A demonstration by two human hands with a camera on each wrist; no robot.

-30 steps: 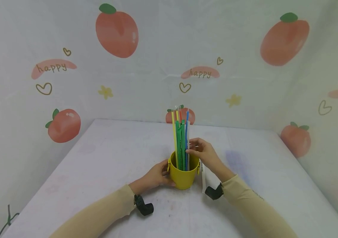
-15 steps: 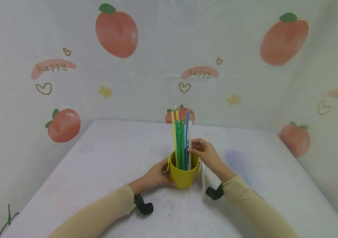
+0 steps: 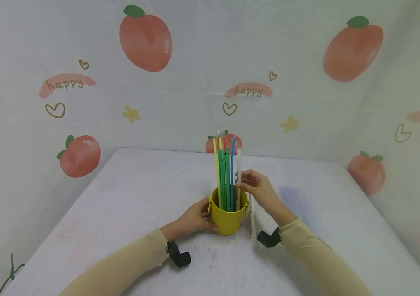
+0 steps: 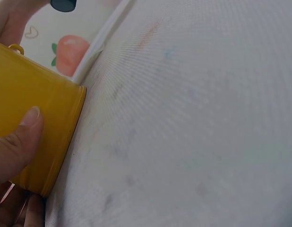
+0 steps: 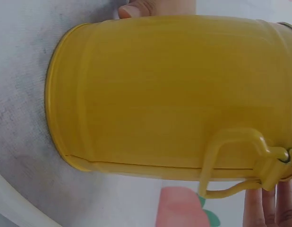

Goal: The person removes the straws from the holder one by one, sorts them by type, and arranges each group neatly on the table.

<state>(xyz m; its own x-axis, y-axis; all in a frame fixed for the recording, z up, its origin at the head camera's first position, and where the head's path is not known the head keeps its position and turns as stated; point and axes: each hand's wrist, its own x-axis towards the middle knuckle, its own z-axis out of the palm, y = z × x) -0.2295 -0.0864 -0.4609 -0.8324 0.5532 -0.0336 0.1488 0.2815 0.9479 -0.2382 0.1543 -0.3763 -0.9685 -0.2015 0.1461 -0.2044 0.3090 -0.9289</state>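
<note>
A small yellow bucket (image 3: 226,223) stands upright on the table, holding several long straws. Around its left side my left hand (image 3: 193,218) is curled, the thumb (image 4: 21,144) lying on the wall near the base. My right hand (image 3: 261,190) is above the right rim and pinches a white wrapped straw (image 3: 239,162) with dark print, whose lower end is inside the bucket. Beside it lean a blue straw (image 3: 233,156), several green wrapped straws (image 3: 223,179) and a yellow straw (image 3: 215,164). The right wrist view shows the bucket's side and a looped handle (image 5: 236,135).
Another white printed straw (image 3: 252,224) lies on the table just right of the bucket, under my right forearm. A pale cloth covers the table (image 3: 128,189). Behind it hangs a fruit-patterned backdrop (image 3: 180,102). A dark green cord (image 3: 12,269) is at the far left.
My right hand has shifted slightly right, and the white straw in it has tilted away from the blue and green ones toward the right rim. The left hand and bucket have stayed in place.
</note>
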